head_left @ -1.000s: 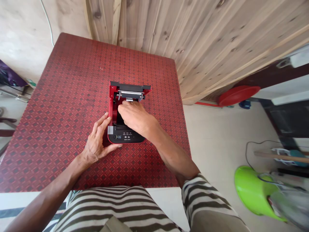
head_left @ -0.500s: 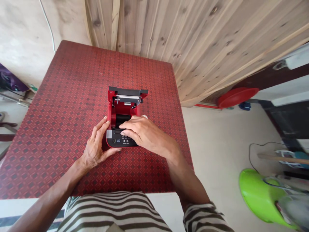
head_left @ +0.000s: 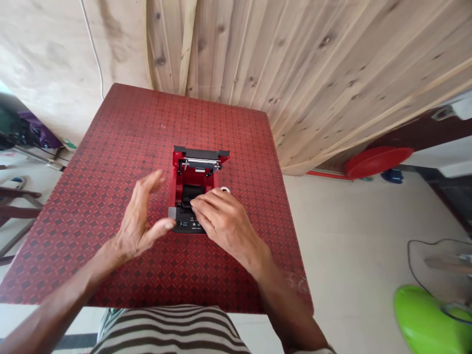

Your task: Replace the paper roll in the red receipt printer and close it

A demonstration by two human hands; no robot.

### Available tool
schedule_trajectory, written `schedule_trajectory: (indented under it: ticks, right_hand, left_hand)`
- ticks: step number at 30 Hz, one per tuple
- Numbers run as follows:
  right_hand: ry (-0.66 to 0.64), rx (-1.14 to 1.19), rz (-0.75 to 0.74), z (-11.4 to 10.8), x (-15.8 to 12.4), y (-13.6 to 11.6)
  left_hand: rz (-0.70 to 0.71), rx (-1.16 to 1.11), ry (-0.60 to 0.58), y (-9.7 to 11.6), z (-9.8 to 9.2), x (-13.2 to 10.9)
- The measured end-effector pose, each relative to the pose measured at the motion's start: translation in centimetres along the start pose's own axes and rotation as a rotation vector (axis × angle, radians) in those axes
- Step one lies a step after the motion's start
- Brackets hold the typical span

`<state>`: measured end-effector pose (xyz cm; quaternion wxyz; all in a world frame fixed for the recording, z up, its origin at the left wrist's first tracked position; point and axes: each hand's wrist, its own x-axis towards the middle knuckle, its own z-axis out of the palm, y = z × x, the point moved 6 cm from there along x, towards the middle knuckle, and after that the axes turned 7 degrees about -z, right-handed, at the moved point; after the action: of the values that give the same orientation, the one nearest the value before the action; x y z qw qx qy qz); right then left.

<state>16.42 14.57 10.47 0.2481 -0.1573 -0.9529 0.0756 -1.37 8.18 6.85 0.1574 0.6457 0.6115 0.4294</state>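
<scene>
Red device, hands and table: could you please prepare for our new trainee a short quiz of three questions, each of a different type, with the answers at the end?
1. True or false: the lid of the device is open.
2. Which hand is spread wide: A, the right; B, the left?
3. Fill in: the device stands on a patterned ____ table.

Key: 1, true; 2, B, the left hand; 3, red.

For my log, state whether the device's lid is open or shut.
Open. The lid stands raised at the far end of the device, and the red inside shows beyond the right hand.
</scene>
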Motion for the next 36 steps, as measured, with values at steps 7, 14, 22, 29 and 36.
schedule_trajectory:
  ticks: [7, 14, 22, 29, 36]
  right_hand:
    - [0.123, -0.228, -0.031, 0.1, -1.5, -2.4]
    - [0.194, -0.289, -0.065, -0.3, -2.2, -3.5]
    - [0.235, -0.228, -0.025, 0.1, -2.6, -3.1]
    - [0.348, -0.121, 0.07, -1.5, -4.3, -2.1]
    - [0.434, 0.066, 0.428, -1.2, -9.4, 0.3]
  left_hand:
    - [0.149, 0.092, -0.032, 1.8, -0.5, 8.8]
    - [0.302, 0.149, -0.16, 2.2, 0.9, 2.9]
    - [0.413, 0.268, -0.133, 2.2, 1.9, 0.2]
    - [0.413, 0.306, -0.128, 2.2, 2.1, 0.3]
    - [0.225, 0.235, 0.019, 1.4, 2.3, -2.0]
